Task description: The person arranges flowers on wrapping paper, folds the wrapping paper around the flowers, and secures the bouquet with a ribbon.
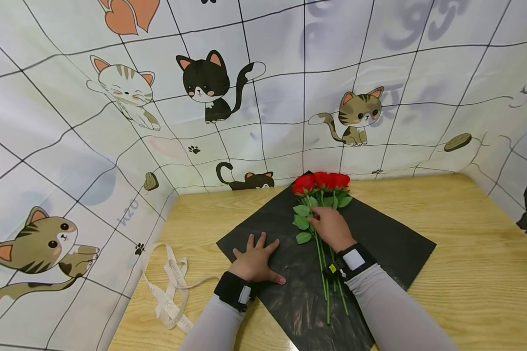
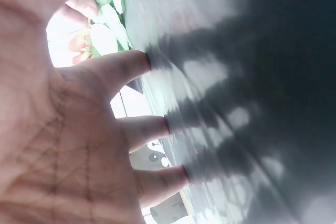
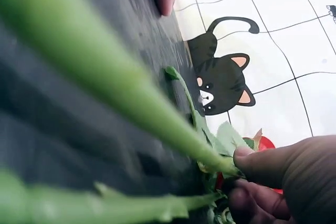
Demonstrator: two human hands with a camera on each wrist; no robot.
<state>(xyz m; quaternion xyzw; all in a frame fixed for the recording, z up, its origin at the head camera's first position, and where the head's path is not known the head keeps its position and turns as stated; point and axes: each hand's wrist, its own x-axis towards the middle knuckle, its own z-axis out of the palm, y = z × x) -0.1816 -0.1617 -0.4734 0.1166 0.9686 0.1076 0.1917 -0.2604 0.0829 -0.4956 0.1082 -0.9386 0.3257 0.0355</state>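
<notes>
Several red roses [image 1: 320, 182] with green leaves and long stems lie on a sheet of black wrapping paper [image 1: 391, 234], their blooms near its far corner. My right hand [image 1: 332, 228] pinches a rose stem [image 3: 157, 124] between thumb and fingertips, just below the blooms. To the left, my left hand [image 1: 253, 261] lies spread on the wrapping paper, fingers straight. In the left wrist view its fingertips [image 2: 139, 61] touch the paper's shiny, creased surface. Some stems are hidden under my right hand and wrist.
A loose, tangled cream ribbon [image 1: 175, 280] with printed lettering lies on the wooden table [image 1: 478, 234] at the left. Behind and beside the table hangs a white gridded sheet [image 1: 285, 97] with cartoon cats.
</notes>
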